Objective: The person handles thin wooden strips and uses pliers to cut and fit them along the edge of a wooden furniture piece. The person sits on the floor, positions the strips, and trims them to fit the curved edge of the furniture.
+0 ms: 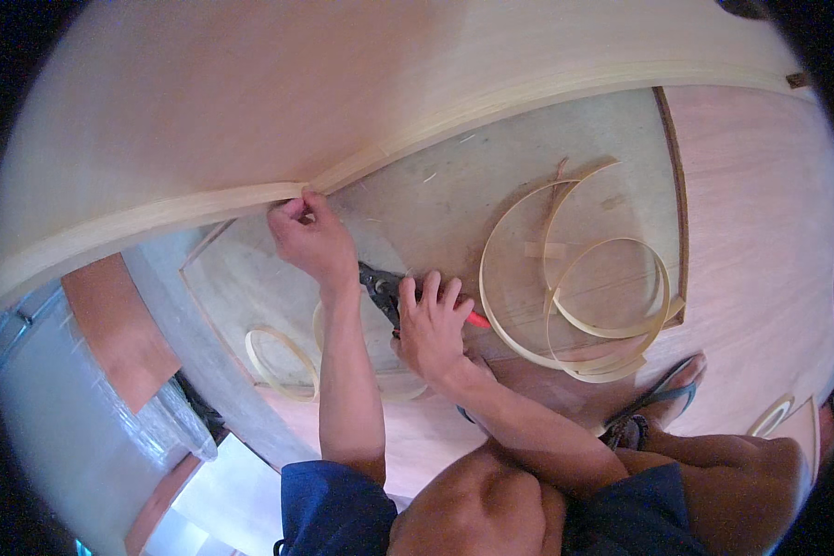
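Observation:
At the corner of a large upright pale wooden panel [204,120], my left hand [317,239] is closed, thumb and fingers pinching the end of a thin wood edging strip [204,199] at the panel's rim. My right hand [433,329] lies palm down with its fingers curled over a pair of pliers [378,283]. Their dark metal head points toward my left wrist, and a red handle tip sticks out on the right. The palm hides the middle of the tool.
Coiled pale strips [565,278] lie loose to the right, and another loop [283,361] is at the left. A pinkish board [760,213] spreads on the right. My sandaled foot [681,385] rests near the coils. Plastic-wrapped material [148,426] stands at the lower left.

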Demonstrator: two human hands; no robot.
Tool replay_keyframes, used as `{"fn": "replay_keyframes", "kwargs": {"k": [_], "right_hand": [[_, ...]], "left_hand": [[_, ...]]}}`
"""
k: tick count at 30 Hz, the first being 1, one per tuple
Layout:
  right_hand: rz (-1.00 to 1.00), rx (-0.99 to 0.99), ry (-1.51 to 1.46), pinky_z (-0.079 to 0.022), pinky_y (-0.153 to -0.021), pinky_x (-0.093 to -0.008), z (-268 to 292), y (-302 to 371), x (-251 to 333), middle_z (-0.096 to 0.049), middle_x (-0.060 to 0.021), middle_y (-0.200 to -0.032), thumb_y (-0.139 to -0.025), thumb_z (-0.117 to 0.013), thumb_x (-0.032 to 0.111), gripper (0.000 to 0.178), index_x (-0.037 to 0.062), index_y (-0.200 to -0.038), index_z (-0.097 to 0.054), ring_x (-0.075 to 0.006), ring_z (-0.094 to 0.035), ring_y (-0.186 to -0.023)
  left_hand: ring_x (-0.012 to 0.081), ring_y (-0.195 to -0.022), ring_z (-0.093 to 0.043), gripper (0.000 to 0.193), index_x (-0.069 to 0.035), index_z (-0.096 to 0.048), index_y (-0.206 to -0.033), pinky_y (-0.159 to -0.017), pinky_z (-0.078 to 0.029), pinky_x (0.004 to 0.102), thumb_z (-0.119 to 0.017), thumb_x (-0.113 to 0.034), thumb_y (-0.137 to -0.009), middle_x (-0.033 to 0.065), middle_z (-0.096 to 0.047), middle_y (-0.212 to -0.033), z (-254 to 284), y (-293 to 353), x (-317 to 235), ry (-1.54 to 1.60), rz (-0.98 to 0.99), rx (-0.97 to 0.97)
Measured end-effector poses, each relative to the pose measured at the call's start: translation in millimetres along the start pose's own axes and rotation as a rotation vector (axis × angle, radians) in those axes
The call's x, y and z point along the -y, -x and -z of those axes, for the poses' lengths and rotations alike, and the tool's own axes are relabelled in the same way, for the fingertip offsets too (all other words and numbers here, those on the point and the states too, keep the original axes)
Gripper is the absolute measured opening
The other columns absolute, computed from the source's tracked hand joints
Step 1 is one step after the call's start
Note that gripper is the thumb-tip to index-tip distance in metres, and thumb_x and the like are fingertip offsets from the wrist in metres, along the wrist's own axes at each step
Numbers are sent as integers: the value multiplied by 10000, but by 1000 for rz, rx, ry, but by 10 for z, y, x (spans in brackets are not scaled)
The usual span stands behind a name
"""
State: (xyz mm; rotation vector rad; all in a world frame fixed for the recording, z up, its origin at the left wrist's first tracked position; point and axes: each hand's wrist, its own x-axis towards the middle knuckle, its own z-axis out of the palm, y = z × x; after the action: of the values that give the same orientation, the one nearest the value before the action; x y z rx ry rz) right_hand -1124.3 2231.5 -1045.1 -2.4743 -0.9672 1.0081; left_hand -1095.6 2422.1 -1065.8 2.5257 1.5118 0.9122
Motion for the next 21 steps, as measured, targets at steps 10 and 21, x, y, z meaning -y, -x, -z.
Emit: {"fn": "replay_keyframes", "kwargs": {"k": [10, 21], "right_hand": [[4, -27, -6, -446, -805, -584, 4, -90, -45, -478, -172, -1230, -685, -883, 292, 656, 136, -1221, -537, -406, -468, -1146], [6, 22, -64, -438, -817, -595, 74, -116, -52, -470, -193, -1228, -724, -835, 201, 631, 102, -1264, -525, -416, -464, -1151]], "left_hand": [[322, -698, -655, 238, 39, -637, -849, -659, -519, 451, -806, -120, -902, 180, -685, -774, -176, -5, -162, 27, 179, -88], [252, -755, -740, 269, 71, -574, -901, -648, -607, 347, -766, -108, -964, 171, -695, -833, -109, -87, -335, 419, 543, -43]]}}
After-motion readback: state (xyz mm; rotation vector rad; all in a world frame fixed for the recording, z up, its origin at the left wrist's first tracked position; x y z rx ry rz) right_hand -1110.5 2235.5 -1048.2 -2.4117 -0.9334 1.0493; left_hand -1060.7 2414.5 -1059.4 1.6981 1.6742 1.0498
